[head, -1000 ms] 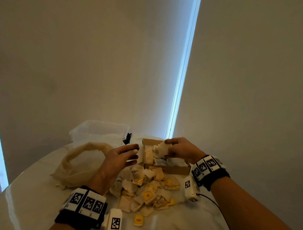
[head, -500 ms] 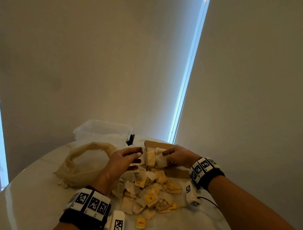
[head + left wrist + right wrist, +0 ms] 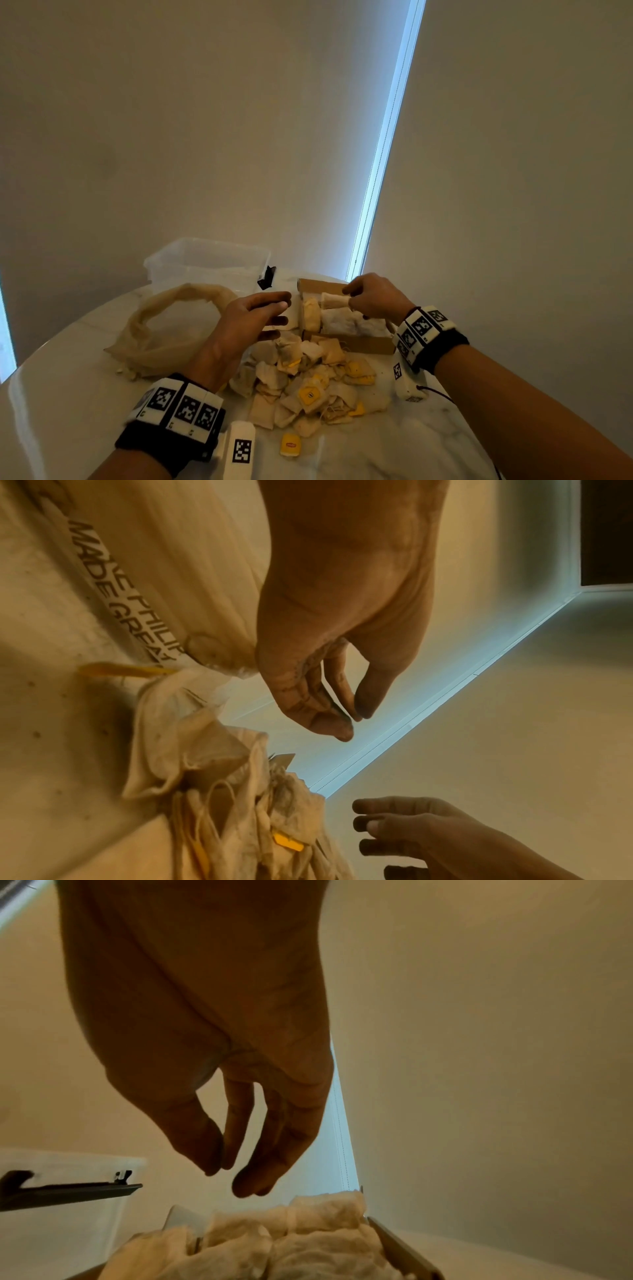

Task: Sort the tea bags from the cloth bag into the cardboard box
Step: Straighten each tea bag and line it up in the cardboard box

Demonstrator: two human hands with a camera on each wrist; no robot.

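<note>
The cardboard box [image 3: 356, 344] lies at the back of the table, packed with pale tea bags [image 3: 339, 320]. My right hand [image 3: 347, 296] hovers over its far end. In the right wrist view its fingers [image 3: 240, 1139] hang loosely above the bags [image 3: 291, 1231] and hold nothing. My left hand [image 3: 279, 308] reaches toward the box's left side with straight fingers and is empty; the left wrist view shows it [image 3: 352, 723] the same way. A pile of loose tea bags [image 3: 308, 380] lies in front of the box. The limp cloth bag [image 3: 164, 329] sits to the left.
A clear plastic tub [image 3: 205, 263] with a black clip [image 3: 266, 278] stands behind the cloth bag. One yellow tag [image 3: 290, 445] lies alone near the front of the marble table [image 3: 68, 394]. Wall and a blind close in behind the box.
The right hand lowered the tea bag it pinched into the box and let it go. The left hand stayed beside the box.
</note>
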